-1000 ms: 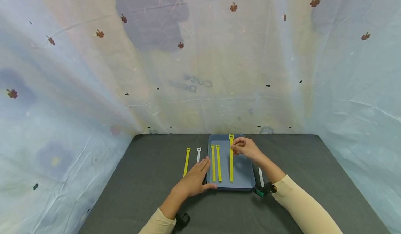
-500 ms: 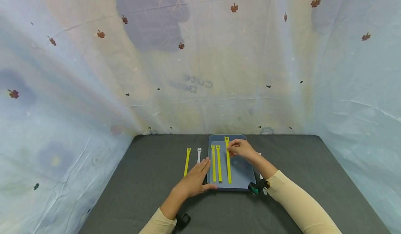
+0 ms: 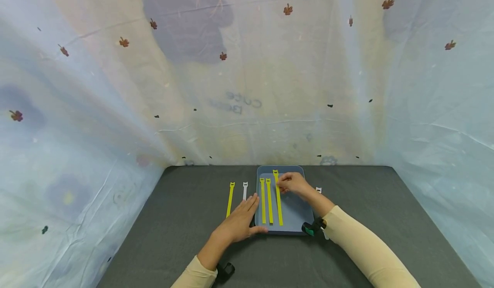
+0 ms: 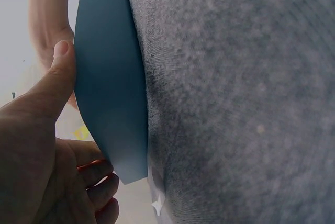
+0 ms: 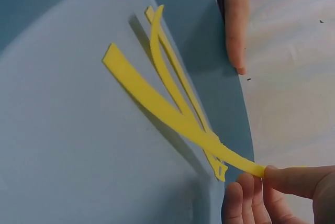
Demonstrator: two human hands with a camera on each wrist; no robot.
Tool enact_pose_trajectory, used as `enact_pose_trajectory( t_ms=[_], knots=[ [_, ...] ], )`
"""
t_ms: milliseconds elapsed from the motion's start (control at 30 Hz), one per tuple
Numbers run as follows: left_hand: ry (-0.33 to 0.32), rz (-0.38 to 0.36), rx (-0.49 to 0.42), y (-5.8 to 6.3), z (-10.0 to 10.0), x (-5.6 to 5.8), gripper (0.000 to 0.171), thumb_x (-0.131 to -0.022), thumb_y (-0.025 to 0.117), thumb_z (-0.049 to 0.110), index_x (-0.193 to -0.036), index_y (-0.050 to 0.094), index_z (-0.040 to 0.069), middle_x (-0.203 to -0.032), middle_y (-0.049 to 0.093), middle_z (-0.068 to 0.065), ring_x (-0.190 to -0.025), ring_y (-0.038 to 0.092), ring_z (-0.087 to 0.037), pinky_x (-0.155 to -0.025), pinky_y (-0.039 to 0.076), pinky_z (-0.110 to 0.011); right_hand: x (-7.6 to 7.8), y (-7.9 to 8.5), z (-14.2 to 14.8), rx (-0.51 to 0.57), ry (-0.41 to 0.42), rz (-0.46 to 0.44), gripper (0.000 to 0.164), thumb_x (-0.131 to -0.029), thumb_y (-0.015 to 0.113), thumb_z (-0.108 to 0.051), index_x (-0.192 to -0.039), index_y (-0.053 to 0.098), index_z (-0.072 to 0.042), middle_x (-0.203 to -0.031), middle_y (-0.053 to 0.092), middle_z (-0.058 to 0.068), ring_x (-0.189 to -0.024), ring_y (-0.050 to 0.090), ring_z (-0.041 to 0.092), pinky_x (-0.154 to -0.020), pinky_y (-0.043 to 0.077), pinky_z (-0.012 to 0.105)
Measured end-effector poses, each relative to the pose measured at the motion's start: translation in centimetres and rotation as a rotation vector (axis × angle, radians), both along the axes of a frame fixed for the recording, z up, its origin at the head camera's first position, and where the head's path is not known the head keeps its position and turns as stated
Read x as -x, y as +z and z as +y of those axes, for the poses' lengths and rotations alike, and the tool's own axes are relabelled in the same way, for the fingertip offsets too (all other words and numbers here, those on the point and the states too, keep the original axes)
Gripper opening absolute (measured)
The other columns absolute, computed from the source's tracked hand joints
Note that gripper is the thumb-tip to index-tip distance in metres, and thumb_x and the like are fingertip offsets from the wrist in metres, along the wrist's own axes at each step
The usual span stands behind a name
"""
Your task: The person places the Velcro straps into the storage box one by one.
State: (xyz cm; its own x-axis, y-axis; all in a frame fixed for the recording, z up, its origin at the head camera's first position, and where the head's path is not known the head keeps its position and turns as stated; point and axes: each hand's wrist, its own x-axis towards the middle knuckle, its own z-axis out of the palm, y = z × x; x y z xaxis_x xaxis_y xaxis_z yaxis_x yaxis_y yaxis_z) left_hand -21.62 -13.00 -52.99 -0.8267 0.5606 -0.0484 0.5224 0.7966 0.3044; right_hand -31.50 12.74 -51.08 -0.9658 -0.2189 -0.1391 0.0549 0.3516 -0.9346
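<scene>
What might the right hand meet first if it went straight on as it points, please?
The right hand would probably meet the neighbouring yellow strap, beyond its held strap, though height is unclear.

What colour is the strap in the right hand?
The strap is yellow, seen best in the right wrist view.

Pale, leaf-dotted sheeting (image 3: 270, 86) behind and either side of a dark grey tabletop (image 3: 386, 219)
</scene>
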Motion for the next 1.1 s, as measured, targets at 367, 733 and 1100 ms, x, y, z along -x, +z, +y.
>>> enact_pose_trajectory(
  t_ms=[367,733,1100],
  knots=[
    [0.0,-0.001,-0.005,0.3,0.1,-0.1,0.109,-0.097,0.066,0.068,-0.171,0.021,0.002,-0.179,0.017,-0.015,-0.165,0.019,-0.034,-0.134,0.02,-0.049,0.8,-0.7,-0.4,0.001,-0.042,-0.066,0.011,-0.103,0.072,-0.004,-0.107,0.07,0.005,-0.093,0.074,0.016,-0.084,0.075,0.029,-0.08,0.067,0.043],
    [0.001,-0.002,0.002,0.2,0.1,-0.1,0.109,-0.097,0.064,0.07,-0.171,0.021,0.003,-0.179,0.017,-0.014,-0.165,0.019,-0.033,-0.135,0.02,-0.047,1.1,-1.2,-0.7,-0.021,-0.041,-0.067,0.012,-0.099,0.075,0.0,-0.109,0.07,0.006,-0.093,0.075,0.016,-0.077,0.073,0.022,-0.075,0.067,0.038],
    [0.001,-0.008,-0.011,0.3,0.0,-0.2,0.109,-0.097,0.065,0.069,-0.171,0.021,0.003,-0.179,0.017,-0.014,-0.165,0.019,-0.032,-0.135,0.02,-0.048,1.3,-1.6,-0.9,-0.038,-0.027,-0.042,0.017,-0.096,0.076,0.004,-0.111,0.069,0.009,-0.093,0.074,0.016,-0.077,0.072,0.02,-0.074,0.067,0.037]
  ],
)
